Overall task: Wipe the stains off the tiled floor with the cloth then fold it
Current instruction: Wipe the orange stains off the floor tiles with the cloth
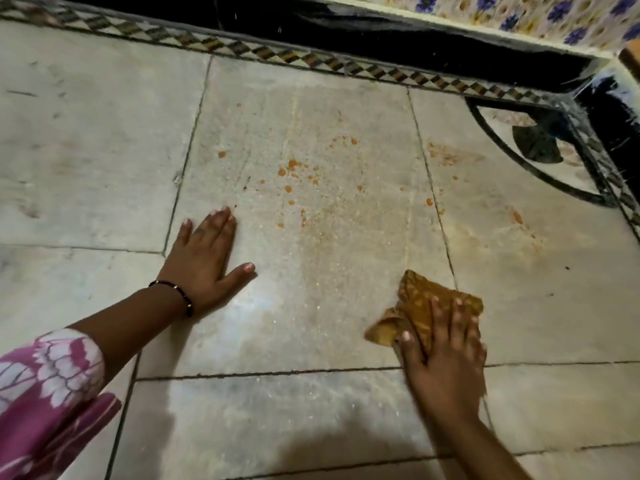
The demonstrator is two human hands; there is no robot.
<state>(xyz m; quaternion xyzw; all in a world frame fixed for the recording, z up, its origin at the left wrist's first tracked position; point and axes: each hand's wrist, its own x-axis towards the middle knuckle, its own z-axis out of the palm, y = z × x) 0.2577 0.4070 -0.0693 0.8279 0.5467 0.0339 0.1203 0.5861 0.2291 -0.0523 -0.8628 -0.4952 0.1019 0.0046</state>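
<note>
Orange stains [293, 164] dot the middle pale floor tile [311, 271], with more smeared orange marks [446, 155] on the tile to the right. A crumpled orange-brown patterned cloth [419, 299] lies on the floor near the tile joint. My right hand [443, 355] presses flat on the cloth with fingers spread straight over it. My left hand [207, 258] rests flat on the floor, fingers straight, to the left of the stains. It holds nothing.
A patterned tile border [311, 60] and a black skirting [381, 26] run along the far wall, under blue-flowered wall tiles [554, 15]. A black curved inlay [540, 147] marks the right corner. My pink flowered sleeve [45, 386] is at the lower left.
</note>
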